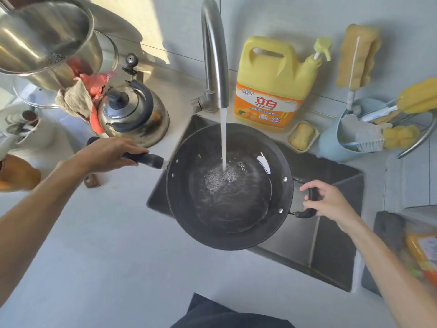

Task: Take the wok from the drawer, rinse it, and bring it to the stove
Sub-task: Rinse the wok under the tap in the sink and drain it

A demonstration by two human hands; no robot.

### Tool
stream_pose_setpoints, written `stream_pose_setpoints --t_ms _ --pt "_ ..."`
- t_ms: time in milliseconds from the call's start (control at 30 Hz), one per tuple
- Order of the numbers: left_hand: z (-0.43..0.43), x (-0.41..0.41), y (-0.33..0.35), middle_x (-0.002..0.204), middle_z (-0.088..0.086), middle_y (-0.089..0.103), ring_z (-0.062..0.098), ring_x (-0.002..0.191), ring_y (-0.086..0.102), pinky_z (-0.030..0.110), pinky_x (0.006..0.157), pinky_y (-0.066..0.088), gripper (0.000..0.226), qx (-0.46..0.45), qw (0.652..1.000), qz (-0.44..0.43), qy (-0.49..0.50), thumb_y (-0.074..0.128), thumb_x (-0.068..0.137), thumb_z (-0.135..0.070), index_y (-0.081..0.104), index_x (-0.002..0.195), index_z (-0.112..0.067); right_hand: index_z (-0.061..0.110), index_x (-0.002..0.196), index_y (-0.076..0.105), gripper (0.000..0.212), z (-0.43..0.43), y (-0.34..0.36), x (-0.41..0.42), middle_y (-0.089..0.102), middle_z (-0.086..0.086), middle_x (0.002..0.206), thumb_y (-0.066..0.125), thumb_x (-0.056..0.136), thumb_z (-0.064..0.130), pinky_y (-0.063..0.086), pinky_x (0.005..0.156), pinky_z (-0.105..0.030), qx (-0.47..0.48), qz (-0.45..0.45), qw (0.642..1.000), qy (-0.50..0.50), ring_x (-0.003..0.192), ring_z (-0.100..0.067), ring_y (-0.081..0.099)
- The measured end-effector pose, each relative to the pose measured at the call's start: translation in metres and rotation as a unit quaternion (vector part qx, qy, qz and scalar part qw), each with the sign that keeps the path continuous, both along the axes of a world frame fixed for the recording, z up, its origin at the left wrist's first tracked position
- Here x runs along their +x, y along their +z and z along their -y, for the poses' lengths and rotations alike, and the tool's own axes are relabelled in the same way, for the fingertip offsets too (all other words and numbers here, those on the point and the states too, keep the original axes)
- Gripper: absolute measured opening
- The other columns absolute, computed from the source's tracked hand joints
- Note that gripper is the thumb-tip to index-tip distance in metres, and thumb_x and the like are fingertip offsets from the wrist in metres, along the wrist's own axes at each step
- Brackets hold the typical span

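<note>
A black wok [236, 204] hangs over the steel sink [331, 245] under the curved faucet [214, 55]. Water runs from the spout into the wok's middle and pools there. My left hand [106, 153] grips the wok's long black handle on the left side. My right hand [328, 201] curls round the small loop handle on the wok's right rim. The wok sits about level.
A steel kettle [133, 112] and a rag stand left of the sink. A big steel pot [47, 36] is at top left. Behind the sink stand a yellow detergent jug [272, 84], a soap dish [302, 136] and a blue brush holder [350, 138].
</note>
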State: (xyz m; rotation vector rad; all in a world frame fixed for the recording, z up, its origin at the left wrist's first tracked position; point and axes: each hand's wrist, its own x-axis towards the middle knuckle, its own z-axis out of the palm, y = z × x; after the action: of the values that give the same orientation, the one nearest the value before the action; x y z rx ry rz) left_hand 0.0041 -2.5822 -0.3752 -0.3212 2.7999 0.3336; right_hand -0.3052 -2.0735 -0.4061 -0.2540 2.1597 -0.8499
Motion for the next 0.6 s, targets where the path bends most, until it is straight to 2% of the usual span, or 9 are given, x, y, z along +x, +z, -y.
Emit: stream_pose_setpoints --t_ms 67,167,267,433,600 --pt "-0.003 0.000 -0.012 0.117 -0.010 0.068 0.020 0.102 0.066 0.041 0.083 0.055 0.051 0.011 1.000 0.015 0.008 0.079 0.085 -0.027 0.063 0.133 -0.034 0.033 0.092 0.075 0.044 0.000 0.008 -0.005 0.072 -0.011 0.090 0.071 0.075 -0.008 0.064 0.071 -0.044 0.004 -0.033 0.999 0.012 0.087 -0.039 0.073" --pt "-0.015 -0.002 -0.029 0.119 -0.012 0.065 0.017 0.106 0.063 0.039 0.086 0.052 0.048 0.027 0.998 0.044 0.022 0.073 0.090 -0.030 0.059 0.136 -0.037 0.037 0.089 0.074 0.047 -0.005 0.023 -0.015 0.073 -0.005 0.085 0.071 0.074 -0.007 0.065 0.069 -0.046 0.031 -0.067 0.997 0.035 0.081 -0.030 0.075" --pt "-0.025 -0.005 -0.044 0.119 -0.013 0.063 0.015 0.105 0.062 0.037 0.089 0.051 0.046 0.063 0.996 0.063 0.014 0.070 0.093 -0.029 0.058 0.137 -0.035 0.038 0.089 0.075 0.048 -0.013 0.037 -0.026 0.074 -0.006 0.085 0.071 0.077 -0.008 0.059 0.057 -0.034 0.044 -0.068 0.995 0.055 0.074 -0.026 0.075" --pt "-0.037 -0.011 -0.055 0.118 -0.013 0.064 0.012 0.102 0.060 0.035 0.091 0.050 0.044 0.092 0.991 0.091 -0.018 0.068 0.094 -0.030 0.059 0.137 -0.035 0.022 0.098 0.075 0.039 -0.021 0.051 -0.036 0.074 -0.015 0.085 0.067 0.081 -0.012 0.052 0.047 -0.020 0.063 -0.037 0.996 0.056 0.068 -0.023 0.069" --pt "-0.033 -0.010 -0.041 0.113 -0.018 0.064 0.005 0.095 0.059 0.030 0.085 0.050 0.043 0.077 0.990 0.107 -0.052 0.066 0.095 -0.036 0.056 0.136 -0.042 0.025 0.098 0.076 0.039 -0.023 0.037 -0.031 0.077 -0.014 0.081 0.065 0.082 -0.009 0.056 0.062 -0.030 0.092 0.006 0.994 0.050 0.074 -0.026 0.070"
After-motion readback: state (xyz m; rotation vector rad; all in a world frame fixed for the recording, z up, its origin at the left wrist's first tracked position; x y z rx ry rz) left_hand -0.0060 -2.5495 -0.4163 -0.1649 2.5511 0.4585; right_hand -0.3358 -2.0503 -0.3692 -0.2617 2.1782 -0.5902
